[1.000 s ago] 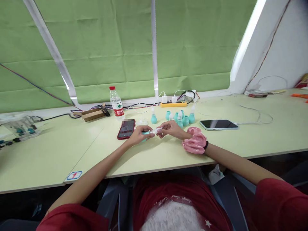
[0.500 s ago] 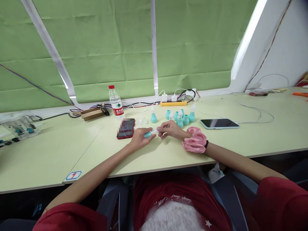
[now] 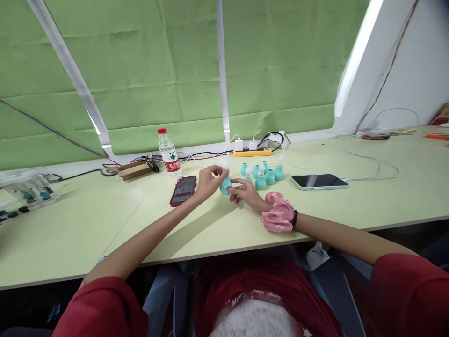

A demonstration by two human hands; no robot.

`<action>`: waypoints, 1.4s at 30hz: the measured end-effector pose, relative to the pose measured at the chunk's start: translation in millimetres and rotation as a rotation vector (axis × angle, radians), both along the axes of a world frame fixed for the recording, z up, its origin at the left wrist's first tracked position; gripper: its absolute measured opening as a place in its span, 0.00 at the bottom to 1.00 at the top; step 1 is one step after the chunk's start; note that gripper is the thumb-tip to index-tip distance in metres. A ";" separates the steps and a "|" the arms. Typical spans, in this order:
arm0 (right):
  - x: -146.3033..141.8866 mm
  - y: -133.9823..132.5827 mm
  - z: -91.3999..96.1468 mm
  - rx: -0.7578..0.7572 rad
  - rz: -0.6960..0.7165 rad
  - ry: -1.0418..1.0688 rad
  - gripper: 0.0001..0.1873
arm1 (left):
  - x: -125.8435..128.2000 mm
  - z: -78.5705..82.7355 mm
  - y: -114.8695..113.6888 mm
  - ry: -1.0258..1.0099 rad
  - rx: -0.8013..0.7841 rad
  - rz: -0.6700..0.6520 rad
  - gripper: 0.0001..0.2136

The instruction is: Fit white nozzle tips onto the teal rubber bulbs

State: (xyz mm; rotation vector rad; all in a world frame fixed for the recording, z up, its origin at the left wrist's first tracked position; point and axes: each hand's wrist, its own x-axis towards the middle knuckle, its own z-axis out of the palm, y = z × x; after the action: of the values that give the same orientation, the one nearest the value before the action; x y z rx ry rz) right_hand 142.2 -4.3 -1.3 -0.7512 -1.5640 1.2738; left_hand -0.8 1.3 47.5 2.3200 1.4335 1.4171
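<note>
A turquoise squeeze bulb (image 3: 225, 186) with a whitish clear tip is upright between my two hands, just over the table. My left hand (image 3: 209, 183) is closed, its thumb and fingers pinching near the bulb's neck from the left. From the right, the fingers of my right hand (image 3: 246, 194) grip the bulb's lower side. Close behind my right hand stand several more turquoise bulbs (image 3: 260, 183). Some of these carry clear tips (image 3: 280, 160), while others show open necks. Whatever lies right behind my left hand is hidden.
A red-cased phone (image 3: 183, 191) lies left of my hands, and a second phone (image 3: 319, 181) with a white cable lies right. Behind are a water bottle (image 3: 170, 152), a cardboard box (image 3: 135, 170) and a yellow power strip (image 3: 252, 152). Clear plastic containers (image 3: 28, 189) stand far left.
The slim clear-and-turquoise piece held level between my hands is no longer visible. A bulb is now held upright there. My left hand has risen and turned over toward the bulb's neck.
</note>
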 end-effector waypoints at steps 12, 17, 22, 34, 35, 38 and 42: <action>0.2 3.2 -9.8 0.113 0.089 -0.259 0.11 | 44.8 44.9 76.5 0.301 0.067 0.198 0.13; -0.4 3.3 -9.7 0.131 0.112 -0.280 0.11 | 53.3 25.2 96.7 0.515 0.066 0.270 0.13; -0.2 3.5 -9.4 0.191 0.103 -0.322 0.10 | 54.4 15.0 106.1 0.604 -0.009 0.255 0.11; 6.6 15.4 -9.1 0.789 -0.315 -0.563 0.10 | 17.1 32.1 77.8 0.518 0.127 0.197 0.13; 6.7 15.5 -8.9 0.829 -0.314 -0.567 0.12 | 6.1 31.5 69.7 0.529 0.132 0.186 0.13; 5.5 13.2 -6.8 0.939 -0.284 -0.659 0.18 | -26.7 18.7 42.9 0.663 0.065 0.179 0.13; 2.6 10.0 -3.5 1.017 -0.283 -0.915 0.18 | -53.9 -9.6 18.3 0.918 -0.094 0.212 0.12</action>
State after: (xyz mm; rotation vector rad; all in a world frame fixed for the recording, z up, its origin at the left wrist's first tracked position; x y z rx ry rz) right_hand 144.8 5.7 -4.8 -0.8350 -2.3652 -0.2429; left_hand -54.7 19.6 37.9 2.9622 1.8921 0.2114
